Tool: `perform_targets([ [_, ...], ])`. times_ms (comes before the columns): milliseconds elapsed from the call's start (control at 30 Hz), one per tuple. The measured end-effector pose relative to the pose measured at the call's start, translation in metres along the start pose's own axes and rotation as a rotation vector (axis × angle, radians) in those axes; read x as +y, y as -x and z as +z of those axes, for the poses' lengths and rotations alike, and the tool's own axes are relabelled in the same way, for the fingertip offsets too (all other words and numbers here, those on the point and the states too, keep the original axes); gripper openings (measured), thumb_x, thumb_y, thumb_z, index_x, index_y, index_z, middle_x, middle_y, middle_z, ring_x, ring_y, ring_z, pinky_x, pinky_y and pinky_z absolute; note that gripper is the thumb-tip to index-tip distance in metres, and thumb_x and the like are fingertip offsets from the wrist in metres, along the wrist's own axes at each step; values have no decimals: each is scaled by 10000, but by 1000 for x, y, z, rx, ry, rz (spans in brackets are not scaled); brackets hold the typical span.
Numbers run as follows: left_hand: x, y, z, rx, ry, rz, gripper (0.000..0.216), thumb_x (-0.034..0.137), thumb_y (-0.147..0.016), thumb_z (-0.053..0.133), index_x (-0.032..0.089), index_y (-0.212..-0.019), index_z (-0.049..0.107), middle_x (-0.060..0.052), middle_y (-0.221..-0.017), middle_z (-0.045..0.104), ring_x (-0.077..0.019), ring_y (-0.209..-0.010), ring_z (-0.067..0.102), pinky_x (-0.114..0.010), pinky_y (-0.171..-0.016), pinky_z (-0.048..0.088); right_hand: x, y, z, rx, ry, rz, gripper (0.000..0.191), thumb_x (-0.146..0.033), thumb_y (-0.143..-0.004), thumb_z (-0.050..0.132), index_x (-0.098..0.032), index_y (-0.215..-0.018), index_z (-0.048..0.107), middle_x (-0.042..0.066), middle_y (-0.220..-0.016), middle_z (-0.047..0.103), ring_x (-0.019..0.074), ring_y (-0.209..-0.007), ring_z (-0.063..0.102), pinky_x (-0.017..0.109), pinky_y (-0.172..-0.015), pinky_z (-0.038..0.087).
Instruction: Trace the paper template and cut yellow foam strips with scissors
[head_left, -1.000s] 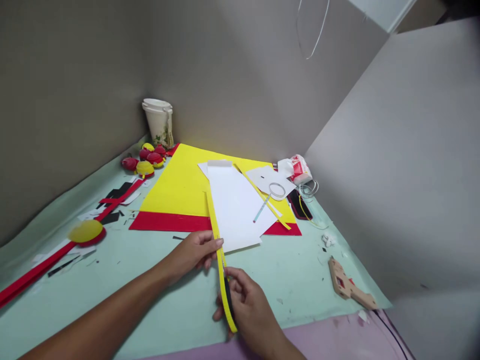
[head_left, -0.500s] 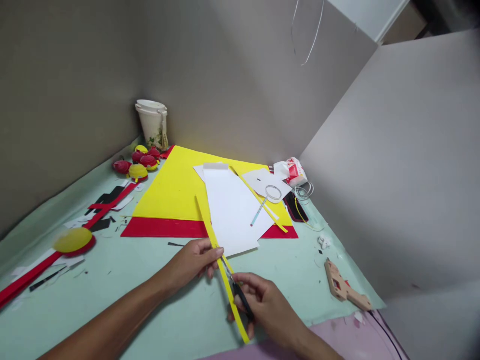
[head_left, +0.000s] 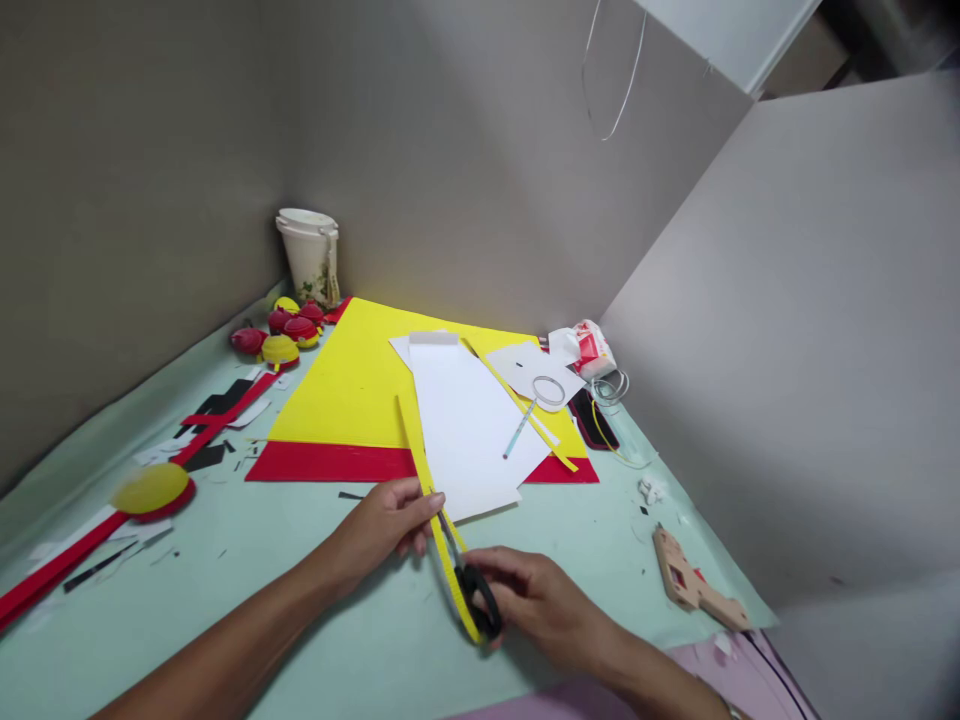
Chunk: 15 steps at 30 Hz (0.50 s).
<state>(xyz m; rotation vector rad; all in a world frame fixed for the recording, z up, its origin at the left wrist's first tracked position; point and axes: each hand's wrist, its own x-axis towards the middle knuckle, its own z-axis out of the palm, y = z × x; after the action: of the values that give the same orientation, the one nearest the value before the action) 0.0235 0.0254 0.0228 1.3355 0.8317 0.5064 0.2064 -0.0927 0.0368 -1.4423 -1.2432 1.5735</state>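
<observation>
Pinching the yellow strip (head_left: 418, 450) partway along between the left fingers (head_left: 421, 512), above the pale green surface (head_left: 375, 640), while grasping black-handled scissors (head_left: 471, 580) in the right fingers (head_left: 506, 562), treating it as probably light, bendy and easily creased, best held just ahead of the blades (head_left: 451, 540).

Bare left hand (head_left: 399, 512), bare right hand (head_left: 546, 602), partly seen band (head_left: 735, 712) on right forearm (head_left: 652, 665)

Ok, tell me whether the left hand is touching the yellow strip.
Touching: the head view shows the left hand pinching the yellow strip, its thumb lying over it.
</observation>
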Motion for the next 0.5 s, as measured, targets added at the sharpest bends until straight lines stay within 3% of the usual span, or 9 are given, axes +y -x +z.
perform_targets([
  [100, 0, 0, -1, 1, 7, -17, 362, 521, -808, 591, 171, -733, 536, 39, -525, 536, -100, -485, 438, -234, -492, 298, -12, -10, -39, 68, 422, -131, 318, -401, -920, 518, -214, -1105, 696, 37, -870, 677, 146, -661, 627, 246, -549, 521],
  [167, 0, 0, 0, -19, 8, -28, 369, 532, -806, 590, 169, -748, 551, 44, -518, 524, -97, -479, 425, -232, -487, 292, -32, -32, -79, 304, 1044, -268, 274, -299, -965, 465, -231, -1124, 677, 47, -1012, 700, 155, -825, 659, 252, -714, 536],
  [200, 1, 1, 0, -25, 8, -30, 371, 535, -803, 591, 169, -752, 556, 47, -515, 519, -96, -474, 419, -230, -484, 288, -44, -46, -102, 387, 1150, -275, 272, -239, -963, 469, -207, -1156, 659, 80, -1110, 681, 186, -975, 637, 291, -852, 506],
  [333, 2, 1, 3, -27, 18, -33, 374, 544, -771, 614, 175, -739, 561, 53, -501, 502, -97, -463, 414, -227, -464, 273, -90, -120, -188, 563, 1382, -213, 283, -172, -965, 470, -151, -1214, 601, 150, -1337, 534, 270, -1223, 494, 421, -1014, 403],
  [400, 1, 0, 4, -28, 29, -37, 375, 548, -761, 621, 178, -726, 562, 57, -493, 490, -95, -452, 402, -225, -455, 269, -102, -155, -219, 616, 1479, -154, 297, -251, -929, 580, -156, -1210, 575, 110, -1328, 531, 277, -1184, 526, 498, -976, 438],
  [500, -3, -1, 3, -42, 45, -46, 377, 553, -757, 623, 180, -734, 573, 58, -508, 491, -95, -450, 404, -220, -452, 278, -104, -199, -247, 690, 1577, -61, 329, -302, -923, 597, -164, -1220, 560, 97, -1259, 569, 254, -1081, 590, 473, -901, 501],
])
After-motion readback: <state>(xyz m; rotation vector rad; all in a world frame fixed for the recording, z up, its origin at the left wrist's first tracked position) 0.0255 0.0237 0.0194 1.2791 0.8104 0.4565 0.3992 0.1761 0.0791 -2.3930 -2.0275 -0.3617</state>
